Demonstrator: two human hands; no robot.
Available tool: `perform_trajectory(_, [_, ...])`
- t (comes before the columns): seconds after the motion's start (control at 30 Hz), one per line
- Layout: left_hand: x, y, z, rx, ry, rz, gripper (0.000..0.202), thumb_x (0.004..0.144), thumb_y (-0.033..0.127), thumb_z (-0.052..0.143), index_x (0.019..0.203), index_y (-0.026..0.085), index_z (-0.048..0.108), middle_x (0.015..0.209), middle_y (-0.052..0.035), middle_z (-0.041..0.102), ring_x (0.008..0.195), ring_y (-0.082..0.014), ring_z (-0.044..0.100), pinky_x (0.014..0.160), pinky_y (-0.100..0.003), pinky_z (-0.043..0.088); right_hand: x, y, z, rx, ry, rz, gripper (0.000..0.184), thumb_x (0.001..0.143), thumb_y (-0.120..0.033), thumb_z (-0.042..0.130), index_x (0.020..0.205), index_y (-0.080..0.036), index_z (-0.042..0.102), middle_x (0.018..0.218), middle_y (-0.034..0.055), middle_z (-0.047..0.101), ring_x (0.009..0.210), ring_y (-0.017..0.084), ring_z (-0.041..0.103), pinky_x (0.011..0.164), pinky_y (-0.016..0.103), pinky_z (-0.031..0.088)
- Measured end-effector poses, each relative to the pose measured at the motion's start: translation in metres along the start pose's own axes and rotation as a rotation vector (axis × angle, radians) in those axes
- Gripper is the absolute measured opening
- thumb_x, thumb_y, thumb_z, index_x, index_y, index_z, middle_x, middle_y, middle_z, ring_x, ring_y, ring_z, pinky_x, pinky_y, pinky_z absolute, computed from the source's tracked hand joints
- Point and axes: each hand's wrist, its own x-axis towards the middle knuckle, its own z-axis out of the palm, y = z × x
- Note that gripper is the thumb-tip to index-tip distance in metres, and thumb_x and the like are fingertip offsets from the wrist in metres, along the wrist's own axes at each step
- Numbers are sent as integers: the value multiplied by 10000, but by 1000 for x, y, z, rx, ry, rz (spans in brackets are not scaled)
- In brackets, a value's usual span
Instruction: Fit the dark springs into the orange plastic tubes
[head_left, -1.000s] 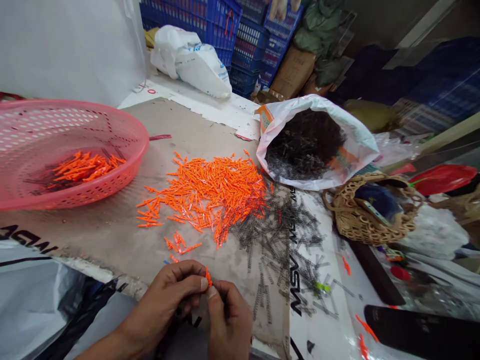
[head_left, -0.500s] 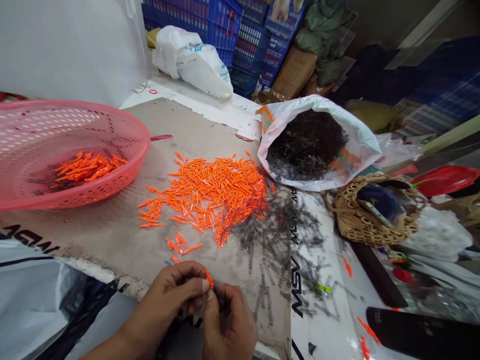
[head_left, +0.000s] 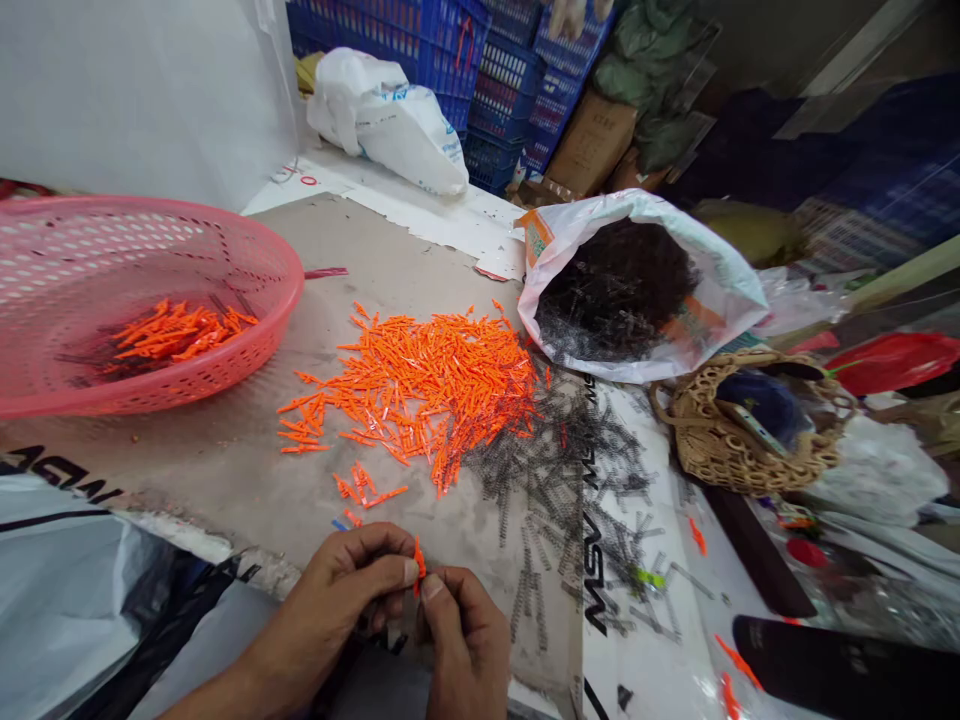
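My left hand (head_left: pixel 356 580) is closed in a pinch around a small orange plastic piece (head_left: pixel 418 562), which stands nearly upright between thumb and fingers. From the other side, my right hand (head_left: pixel 466 635) pinches at the lower part of the same piece. Whether a spring is in it cannot be made out. Just beyond my hands lie several loose orange pieces (head_left: pixel 366 485). Farther back spreads a large heap of orange pieces (head_left: pixel 442 375), and thin dark springs (head_left: pixel 551 460) are scattered at its right edge.
A pink perforated basket (head_left: pixel 262 300) at the left holds more orange pieces and dark springs. An open white sack (head_left: pixel 731 285) full of dark springs lies at the back right, beside a woven bag (head_left: pixel 694 440). A black flat object (head_left: pixel 840 655) sits near right.
My right thumb and fingers have shifted slightly up and right against the orange piece, so more of its lower end shows. The left hand keeps its pinch.
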Motion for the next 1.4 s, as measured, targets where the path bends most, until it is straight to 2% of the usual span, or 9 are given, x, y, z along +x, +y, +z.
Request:
perform_trajectory(0.27, [6,7,-10,-113,-144,-142,91,646,224,594,587,156,592,438,67,439,390,-54,267,388,-184,199,7,7,7,492,-211,213,259,740,-389,650,625,-162,599,474,-51,480,456,73,350,487,201,293])
perform_trajectory(0.47, [2,7,-7,-83,24,-109,123,638,278,648,637,159,614,444,74,453,405,-60,303,408,-178,255,8,15,13,246,-71,43,158,697,-312,683,669,-176,608,567,-28,577,503,97,466,499,200,372])
perform_trajectory(0.57, [1,8,-7,-49,6,-79,145,655,295,660,649,154,625,463,61,488,421,-71,358,419,-184,287,7,10,9,138,18,-25,114,716,-273,657,671,-184,603,587,-26,592,536,110,503,524,205,402])
perform_trajectory(0.87, [5,-1,-10,-130,-27,-85,109,665,245,685,647,144,649,447,67,484,393,-50,336,395,-159,283,-1,10,1,-163,-57,-244,332,928,-362,464,701,-208,651,571,-11,636,507,134,557,506,217,399])
perform_trajectory(0.97, [4,10,-21,-175,29,-71,87,690,226,686,657,150,659,600,-1,636,531,-104,546,510,-180,446,17,12,-15,-425,110,-466,300,947,-372,445,961,-197,689,852,64,719,754,200,660,693,279,466])
perform_trajectory(1.07, [5,26,-43,-256,65,-26,74,707,235,690,710,161,680,828,-61,715,786,-218,662,739,-328,556,50,10,-36,-909,253,-494,324,950,-309,393,933,-149,675,863,139,676,831,283,629,724,358,442])
perform_trajectory(1.17, [5,35,-66,-313,126,25,122,714,266,699,809,190,705,784,-28,688,687,-185,634,610,-290,551,75,9,-45,-1168,244,-493,306,940,-228,367,871,-144,654,785,135,645,763,295,610,683,371,427])
perform_trajectory(1.27, [4,35,-77,-86,213,82,160,779,350,685,857,218,729,596,34,599,452,-90,467,388,-159,334,78,14,-43,-1162,271,-544,339,968,-241,327,937,-113,639,813,146,651,777,293,616,685,364,433])
perform_trajectory(1.4, [5,26,-79,663,214,349,141,810,332,675,810,233,776,693,-13,701,632,-156,609,575,-209,436,55,27,-32,-1038,254,-663,416,1007,-331,274,999,-107,624,850,148,670,789,271,625,711,351,442])
